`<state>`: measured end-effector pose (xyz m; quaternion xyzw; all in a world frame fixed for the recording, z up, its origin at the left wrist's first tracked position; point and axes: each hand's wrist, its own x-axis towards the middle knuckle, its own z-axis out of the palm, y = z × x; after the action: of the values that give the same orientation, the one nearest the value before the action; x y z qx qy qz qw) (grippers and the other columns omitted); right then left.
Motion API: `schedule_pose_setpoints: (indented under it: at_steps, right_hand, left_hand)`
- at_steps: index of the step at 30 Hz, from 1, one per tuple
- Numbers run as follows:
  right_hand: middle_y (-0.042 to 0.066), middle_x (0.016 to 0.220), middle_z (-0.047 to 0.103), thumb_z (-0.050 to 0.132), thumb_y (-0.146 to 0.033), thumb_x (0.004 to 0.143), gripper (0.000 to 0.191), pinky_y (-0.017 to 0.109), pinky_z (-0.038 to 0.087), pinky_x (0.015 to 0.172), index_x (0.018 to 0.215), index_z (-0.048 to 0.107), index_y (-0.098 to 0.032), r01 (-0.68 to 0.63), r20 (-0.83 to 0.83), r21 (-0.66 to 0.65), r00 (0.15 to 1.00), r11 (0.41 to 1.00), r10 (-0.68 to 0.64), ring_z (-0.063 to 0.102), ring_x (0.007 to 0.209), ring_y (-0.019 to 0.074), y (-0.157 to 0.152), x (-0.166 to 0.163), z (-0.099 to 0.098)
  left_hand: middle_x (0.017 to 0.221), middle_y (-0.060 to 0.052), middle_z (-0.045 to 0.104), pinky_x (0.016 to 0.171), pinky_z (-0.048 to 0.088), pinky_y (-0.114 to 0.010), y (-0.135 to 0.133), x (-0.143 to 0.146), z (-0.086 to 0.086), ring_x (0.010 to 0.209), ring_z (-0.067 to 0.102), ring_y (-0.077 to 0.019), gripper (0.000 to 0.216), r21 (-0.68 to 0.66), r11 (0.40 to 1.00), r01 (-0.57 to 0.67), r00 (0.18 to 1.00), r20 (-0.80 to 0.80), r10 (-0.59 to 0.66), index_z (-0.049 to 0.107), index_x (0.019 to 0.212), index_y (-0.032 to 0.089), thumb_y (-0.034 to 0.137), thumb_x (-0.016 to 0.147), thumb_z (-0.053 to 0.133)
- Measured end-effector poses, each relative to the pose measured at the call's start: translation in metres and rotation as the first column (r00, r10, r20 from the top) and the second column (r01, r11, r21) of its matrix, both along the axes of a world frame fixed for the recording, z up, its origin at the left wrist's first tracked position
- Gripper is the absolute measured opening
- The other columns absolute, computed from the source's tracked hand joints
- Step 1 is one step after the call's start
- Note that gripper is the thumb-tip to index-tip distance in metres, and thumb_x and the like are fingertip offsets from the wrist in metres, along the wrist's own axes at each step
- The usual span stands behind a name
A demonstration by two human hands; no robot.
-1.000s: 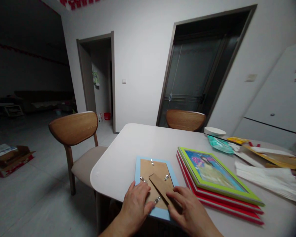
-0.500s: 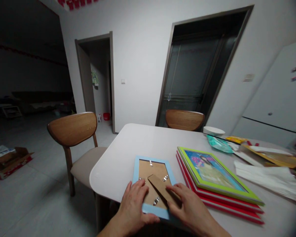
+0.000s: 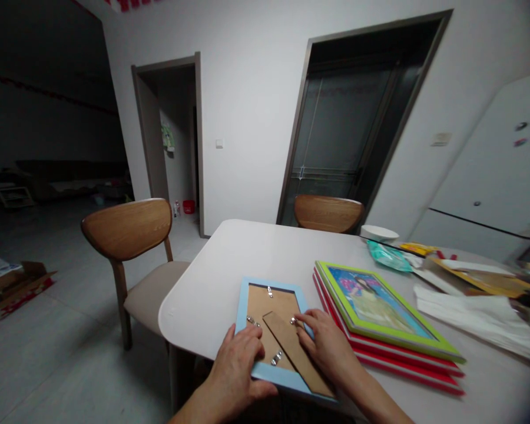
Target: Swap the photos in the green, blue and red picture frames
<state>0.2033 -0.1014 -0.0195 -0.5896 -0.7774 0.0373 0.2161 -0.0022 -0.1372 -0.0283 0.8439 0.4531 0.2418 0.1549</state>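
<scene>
A light blue picture frame (image 3: 279,374) lies face down near the table's front edge, its brown backboard (image 3: 258,299) up. Small metal clips (image 3: 270,292) sit around the backboard, and a brown stand leg (image 3: 291,347) slants across it toward the near right corner. My left hand (image 3: 238,362) grips the frame's lower left corner, fingers over the side and thumb along the near edge. With its fingers bent, my right hand (image 3: 329,344) has its fingertips on the right-hand metal clip (image 3: 294,321); the rest of that clip is partly covered.
To the right is a stack of red frames (image 3: 406,368) topped by a green frame (image 3: 380,306) holding a picture. Beyond lie a teal plastic packet (image 3: 388,255), a white bowl (image 3: 380,234), white paper (image 3: 477,315) and an open envelope (image 3: 490,277). Wooden chairs (image 3: 128,229) stand around the white table (image 3: 256,247).
My right hand has shifted up from the stand leg to the right-hand metal clip. More of the leg's lower end now shows. My left hand stays on the frame's corner.
</scene>
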Motion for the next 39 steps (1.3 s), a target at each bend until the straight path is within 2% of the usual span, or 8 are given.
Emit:
schedule_pose_setpoints:
  at_steps: [6, 9, 14, 21, 27, 33, 39]
  right_hand:
    - [0.008, 0.082, 0.052, 0.038, -0.019, 0.075, 0.028, 0.029, 0.036, 0.075, 0.085, 0.064, -0.017, 0.028, 0.095, 0.037, 0.995, 0.999, -0.031, 0.046, 0.081, 0.0191, 0.012, -0.002, 0.001]
    - [0.008, 0.081, 0.051, 0.038, -0.016, 0.073, 0.027, 0.028, 0.035, 0.076, 0.082, 0.063, -0.015, 0.033, 0.085, 0.032, 0.996, 0.999, -0.035, 0.046, 0.082, 0.0186, 0.013, -0.001, 0.000]
    - [0.008, 0.082, 0.050, 0.038, -0.015, 0.071, 0.024, 0.027, 0.035, 0.077, 0.076, 0.062, -0.013, 0.038, 0.028, 0.003, 0.999, 0.999, -0.038, 0.047, 0.082, 0.0178, 0.015, 0.006, -0.004]
    - [0.008, 0.079, 0.051, 0.037, -0.015, 0.070, 0.024, 0.027, 0.036, 0.076, 0.073, 0.061, -0.014, 0.039, 0.001, 0.016, 0.999, 0.999, -0.040, 0.048, 0.079, 0.0174, 0.016, 0.009, -0.007]
    - [0.008, 0.077, 0.052, 0.038, -0.015, 0.069, 0.022, 0.028, 0.038, 0.074, 0.071, 0.060, -0.014, 0.037, -0.017, 0.033, 0.999, 0.999, -0.037, 0.049, 0.077, 0.0175, 0.015, 0.010, -0.007]
    - [0.010, 0.091, 0.055, 0.036, -0.014, 0.070, 0.032, 0.030, 0.038, 0.082, 0.093, 0.058, -0.011, 0.016, -0.108, 0.063, 0.994, 0.998, -0.009, 0.050, 0.087, 0.0177, 0.014, 0.019, -0.012]
    - [0.013, 0.093, 0.055, 0.039, -0.017, 0.073, 0.032, 0.032, 0.038, 0.084, 0.094, 0.060, -0.009, 0.001, -0.105, 0.032, 0.994, 0.999, 0.003, 0.050, 0.088, 0.0195, 0.007, 0.013, -0.002]
  left_hand:
    - [0.118, -0.009, 0.050, 0.098, 0.021, -0.046, -0.003, 0.003, 0.004, 0.111, 0.042, -0.0240, 0.038, -0.001, 0.999, -0.039, 0.999, 0.010, 0.039, 0.053, 0.083, 0.018, 0.034, 0.054, 0.072]
    - [0.116, -0.009, 0.052, 0.098, 0.022, -0.046, -0.004, 0.005, 0.006, 0.111, 0.042, -0.0241, 0.043, -0.015, 0.998, -0.060, 0.998, 0.011, 0.060, 0.053, 0.093, 0.018, 0.033, 0.057, 0.070]
    - [0.114, -0.010, 0.053, 0.098, 0.023, -0.044, -0.006, 0.008, 0.008, 0.108, 0.045, -0.0231, 0.059, -0.058, 0.994, -0.089, 0.996, 0.001, 0.090, 0.043, 0.113, 0.017, 0.029, 0.060, 0.067]
    - [0.114, -0.010, 0.053, 0.098, 0.023, -0.042, -0.005, 0.008, 0.005, 0.108, 0.044, -0.0229, 0.064, -0.064, 0.994, -0.088, 0.996, 0.007, 0.088, 0.042, 0.114, 0.016, 0.028, 0.057, 0.069]
    - [0.113, -0.008, 0.053, 0.098, 0.023, -0.043, -0.004, 0.008, 0.005, 0.109, 0.044, -0.0225, 0.061, -0.059, 0.995, -0.081, 0.996, 0.026, 0.083, 0.044, 0.111, 0.018, 0.029, 0.057, 0.070]
    - [0.110, -0.008, 0.055, 0.097, 0.025, -0.043, 0.000, 0.005, 0.003, 0.106, 0.046, -0.0225, 0.058, -0.040, 0.998, -0.057, 0.997, 0.041, 0.058, 0.046, 0.108, 0.019, 0.028, 0.056, 0.071]
    - [0.110, -0.007, 0.055, 0.096, 0.025, -0.043, 0.000, 0.005, -0.001, 0.104, 0.047, -0.0225, 0.060, -0.016, 0.998, -0.063, 0.997, 0.045, 0.064, 0.046, 0.108, 0.019, 0.027, 0.055, 0.073]
